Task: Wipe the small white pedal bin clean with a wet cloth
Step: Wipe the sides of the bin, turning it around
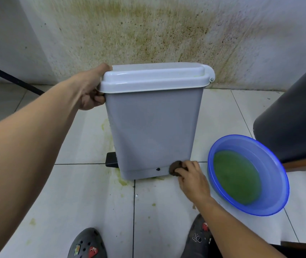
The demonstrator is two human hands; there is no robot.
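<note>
The light, likely wet-slick plastic pedal bin (154,131) is best steadied where the left hand (89,92) grips its lid rim, while the right hand (191,174) clutches the cloth (175,167) against its base

A blue basin (249,175) sits on the white tiled floor (85,192), holding murky green water (237,176). Yellow-green spatter marks the tiles, and the wall (148,30) behind carries a wide brownish stain. Two dark clogs (87,244) with bright charms show at the bottom edge, and a dark curved object (297,120) stands right.
</note>
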